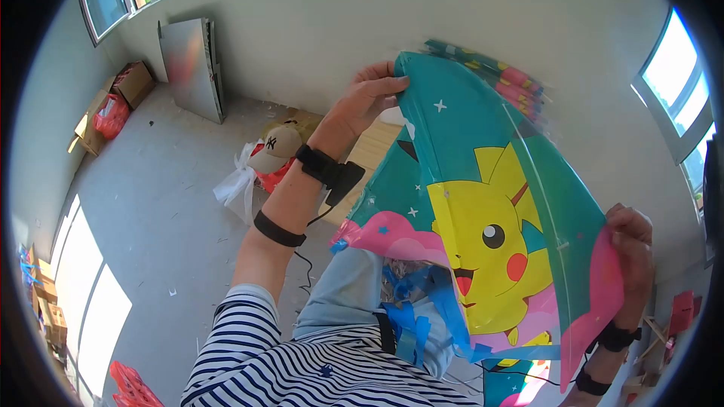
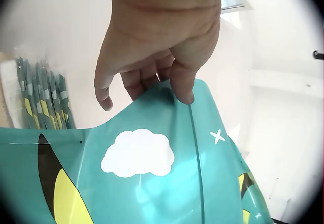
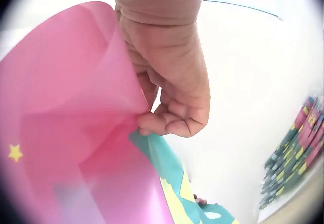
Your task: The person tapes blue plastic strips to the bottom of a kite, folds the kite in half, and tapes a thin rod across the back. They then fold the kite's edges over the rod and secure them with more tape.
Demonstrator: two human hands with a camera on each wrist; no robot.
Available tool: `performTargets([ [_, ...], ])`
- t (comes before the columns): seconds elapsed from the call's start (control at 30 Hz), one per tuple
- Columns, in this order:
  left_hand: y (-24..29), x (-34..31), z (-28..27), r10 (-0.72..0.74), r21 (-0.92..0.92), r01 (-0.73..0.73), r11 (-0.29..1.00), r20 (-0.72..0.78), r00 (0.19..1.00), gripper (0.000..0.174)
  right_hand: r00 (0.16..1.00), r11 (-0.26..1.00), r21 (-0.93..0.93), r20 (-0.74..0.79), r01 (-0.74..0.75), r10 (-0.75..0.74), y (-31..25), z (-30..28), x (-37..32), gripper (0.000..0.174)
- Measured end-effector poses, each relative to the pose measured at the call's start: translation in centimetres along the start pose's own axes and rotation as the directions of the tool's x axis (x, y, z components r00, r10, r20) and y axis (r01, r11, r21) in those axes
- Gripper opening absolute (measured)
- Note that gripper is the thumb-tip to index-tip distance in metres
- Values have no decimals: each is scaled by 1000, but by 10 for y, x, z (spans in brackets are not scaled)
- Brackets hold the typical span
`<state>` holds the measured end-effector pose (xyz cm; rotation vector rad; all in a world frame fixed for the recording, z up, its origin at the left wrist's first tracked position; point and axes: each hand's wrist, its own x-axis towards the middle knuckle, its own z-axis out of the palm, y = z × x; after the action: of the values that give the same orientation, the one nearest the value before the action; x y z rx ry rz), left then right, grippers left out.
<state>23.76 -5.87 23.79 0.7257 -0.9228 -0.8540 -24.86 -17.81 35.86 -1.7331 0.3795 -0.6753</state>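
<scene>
A teal kite point(image 1: 452, 128) with a yellow cartoon character and pink lower edges is spread between both hands above the person's lap. My left hand point(image 1: 369, 90) pinches its upper tip; in the left wrist view the thumb point(image 2: 183, 84) lies on the teal film beside a seam. At the opposite side, my right hand point(image 1: 633, 249) grips the pink corner, and the right wrist view shows the pink film point(image 3: 61, 82) bunched at the fingertips. Blue ribbon tails point(image 1: 411, 328) hang below the kite over the legs. A pale rod crosses the character's right side.
Several rolled kites point(image 1: 516, 79) lie by the wall behind. A cap point(image 1: 276, 149) rests on bags left of a light wooden surface point(image 1: 373, 154). Grey panels point(image 1: 192, 68) lean on the wall. Another printed sheet point(image 1: 516, 384) shows below the kite. Cardboard boxes point(image 1: 132, 84) stand far left.
</scene>
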Motion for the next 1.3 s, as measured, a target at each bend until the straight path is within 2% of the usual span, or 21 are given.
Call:
performTargets([
  [0.03, 16, -6, -3, 4, 9, -4, 1000, -7, 1000, 16, 989, 977, -152, -42, -149, 144, 8, -19, 5, 20],
  [0.07, 33, -13, -4, 16, 19, -16, 1000, -14, 1000, 16, 991, 979, -150, -29, -136, 133, 24, -45, 6, 20],
  [0.13, 68, -27, -1, 69, 103, -73, 992, 39, 997, 21, 931, 813, -476, -297, -336, 211, 58, -84, 14, 16],
  [0.17, 80, -33, 3, 80, 117, -83, 990, 31, 996, 21, 938, 820, -475, -282, -320, 203, 61, -75, 22, 16],
  [0.23, 99, -46, 16, 90, 196, -92, 976, 22, 996, 18, 961, 866, -482, -275, -134, -4, 61, -34, 32, 14],
  [0.3, 105, -56, 40, 115, 244, -113, 963, 7, 993, 16, 969, 873, -487, -202, 28, -144, 49, 47, 40, 14],
  [0.37, 108, -64, 66, 136, 285, -132, 949, 6, 991, 15, 962, 843, -497, -56, 204, -266, 34, 114, 44, 17],
  [0.43, 107, -70, 86, 46, 226, -62, 972, 74, 996, 15, 933, 818, -471, 30, 330, -359, 24, 165, 50, 19],
  [0.5, 99, -70, 98, 65, 259, -94, 961, 118, 991, 15, 903, 803, -466, -19, 371, -429, 17, 202, 59, 19],
  [0.57, 97, -72, 105, 85, 290, -128, 948, 157, 984, 15, 904, 830, -419, -45, 369, -425, 15, 223, 68, 18],
  [0.7, 106, -83, 115, 84, 329, -148, 933, 201, 976, 20, 925, 886, -330, -85, 325, -371, 12, 229, 69, 14],
  [0.77, 115, -86, 122, 80, 367, -153, 918, 206, 975, 22, 914, 874, -344, -92, 344, -396, 14, 227, 68, 12],
  [0.83, 126, -87, 128, 274, 572, -315, 758, 160, 948, 24, 903, 862, -359, -101, 358, -417, 16, 228, 69, 11],
  [0.87, 131, -85, 128, 273, 570, -315, 759, 160, 949, 24, 895, 856, -362, -107, 370, -433, 18, 228, 70, 11],
  [0.93, 141, -78, 124, 282, 675, -462, 575, 367, 887, 23, 887, 848, -366, -111, 383, -448, 21, 229, 70, 11],
  [1.0, 144, -74, 120, 239, 661, -450, 600, 388, 890, 21, 860, 793, -433, -74, 428, -505, 21, 230, 71, 11],
  [1.07, 146, -74, 118, 194, 649, -434, 625, 409, 892, 19, 857, 794, -429, -80, 431, -509, 20, 230, 71, 12],
  [1.13, 150, -77, 117, 118, 664, -341, 665, 358, 926, 18, 855, 794, -425, -84, 433, -512, 21, 232, 71, 12],
  [1.27, 151, -78, 116, 120, 679, -318, 661, 323, 939, 16, 858, 815, -400, -120, 420, -500, 22, 233, 70, 12],
  [1.3, 153, -78, 117, 82, 686, -262, 679, 284, 955, 14, 857, 816, -399, -126, 418, -500, 22, 232, 70, 12],
])
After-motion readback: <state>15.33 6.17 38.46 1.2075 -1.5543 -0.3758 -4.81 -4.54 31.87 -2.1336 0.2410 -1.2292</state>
